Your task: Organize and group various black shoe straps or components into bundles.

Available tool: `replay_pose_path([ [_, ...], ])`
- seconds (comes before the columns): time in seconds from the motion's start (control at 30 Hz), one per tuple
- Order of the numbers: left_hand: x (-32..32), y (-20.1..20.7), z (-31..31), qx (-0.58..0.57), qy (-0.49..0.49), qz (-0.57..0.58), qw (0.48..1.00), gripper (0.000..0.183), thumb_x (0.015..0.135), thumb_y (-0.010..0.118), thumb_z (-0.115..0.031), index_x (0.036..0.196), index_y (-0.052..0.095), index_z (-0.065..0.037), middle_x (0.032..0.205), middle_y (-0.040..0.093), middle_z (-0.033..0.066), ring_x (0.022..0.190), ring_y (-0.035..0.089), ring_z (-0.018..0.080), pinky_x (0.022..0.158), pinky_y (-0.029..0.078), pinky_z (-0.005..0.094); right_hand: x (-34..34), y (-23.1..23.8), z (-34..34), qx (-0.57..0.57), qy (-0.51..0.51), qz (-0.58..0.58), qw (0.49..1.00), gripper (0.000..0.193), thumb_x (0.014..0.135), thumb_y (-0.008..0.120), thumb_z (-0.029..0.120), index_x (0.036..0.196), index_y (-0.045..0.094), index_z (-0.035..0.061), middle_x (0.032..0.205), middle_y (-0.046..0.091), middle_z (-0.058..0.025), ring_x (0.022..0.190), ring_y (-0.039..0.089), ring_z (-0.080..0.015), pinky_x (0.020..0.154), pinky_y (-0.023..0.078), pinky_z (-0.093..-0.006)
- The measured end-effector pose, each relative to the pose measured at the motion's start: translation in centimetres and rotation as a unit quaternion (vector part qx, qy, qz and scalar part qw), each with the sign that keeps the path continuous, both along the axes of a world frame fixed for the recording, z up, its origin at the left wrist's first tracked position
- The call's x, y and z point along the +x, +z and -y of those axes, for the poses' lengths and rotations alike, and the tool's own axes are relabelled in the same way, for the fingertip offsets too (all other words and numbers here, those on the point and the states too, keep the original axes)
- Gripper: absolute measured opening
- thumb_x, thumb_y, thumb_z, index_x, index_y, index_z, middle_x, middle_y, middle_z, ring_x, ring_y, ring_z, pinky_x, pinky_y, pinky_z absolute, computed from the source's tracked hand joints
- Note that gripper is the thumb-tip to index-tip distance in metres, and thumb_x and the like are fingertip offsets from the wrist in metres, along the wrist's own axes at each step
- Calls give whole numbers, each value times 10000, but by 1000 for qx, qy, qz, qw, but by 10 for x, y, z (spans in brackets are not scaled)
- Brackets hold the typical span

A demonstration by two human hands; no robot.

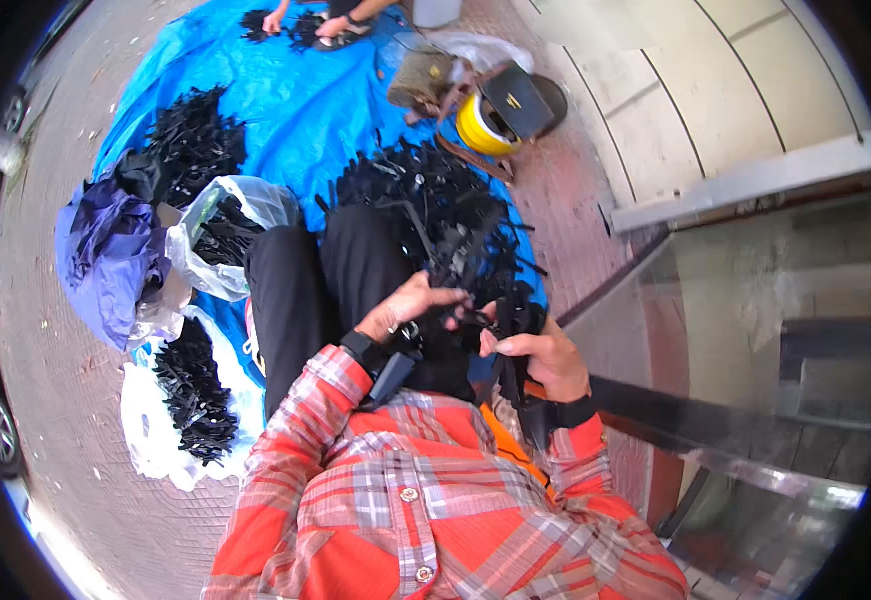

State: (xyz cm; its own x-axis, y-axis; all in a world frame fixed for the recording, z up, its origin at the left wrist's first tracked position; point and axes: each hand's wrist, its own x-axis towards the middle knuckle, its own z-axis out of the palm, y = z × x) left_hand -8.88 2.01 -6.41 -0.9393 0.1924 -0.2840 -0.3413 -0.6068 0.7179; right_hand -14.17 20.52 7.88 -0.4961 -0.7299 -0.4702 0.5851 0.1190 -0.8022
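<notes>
Over my lap, my left hand is closed with its fingertips around a thin black strip. My right hand pinches the same dark piece from the other side, thumb against fingers. More black strips hang under the right hand, partly hidden by it. Just beyond both hands lies a large heap of short black strips, some with small shiny spots. What the strips are exactly is too small to tell.
A blue tarp carries another black heap. To the left are a clear plastic bag, a purple bag and strips on a white sheet. A yellow container stands ahead; another person's hands handle black pieces. Glass is at right.
</notes>
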Motion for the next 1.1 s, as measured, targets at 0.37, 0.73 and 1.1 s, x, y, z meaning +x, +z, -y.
replay_pose_path([
  [0.37,1,-10,-1,76,-60,-59,994,265,838,639,-125,1087,616,-41,866,642,34,675,610,109,516,509,255,2,-75,357,43,313,148,937,154,782,624,33,883,621,-84,794,648,-164,690,654,-258,646,554,-377],
  [0.73,25,-85,-11,191,42,-95,976,289,843,658,-183,1082,598,-32,816,654,32,597,604,115,497,505,253,31,-301,507,244,238,-149,928,329,705,624,-29,973,443,-87,665,541,-137,491,565,-225,410,505,-369],
  [1.1,30,-88,-7,189,72,-122,972,302,842,660,-193,1080,596,-19,826,662,42,590,609,121,496,508,253,18,-294,483,21,287,-258,922,743,706,721,90,1304,318,-87,1268,456,-207,1174,464,-273,971,392,-309],
])
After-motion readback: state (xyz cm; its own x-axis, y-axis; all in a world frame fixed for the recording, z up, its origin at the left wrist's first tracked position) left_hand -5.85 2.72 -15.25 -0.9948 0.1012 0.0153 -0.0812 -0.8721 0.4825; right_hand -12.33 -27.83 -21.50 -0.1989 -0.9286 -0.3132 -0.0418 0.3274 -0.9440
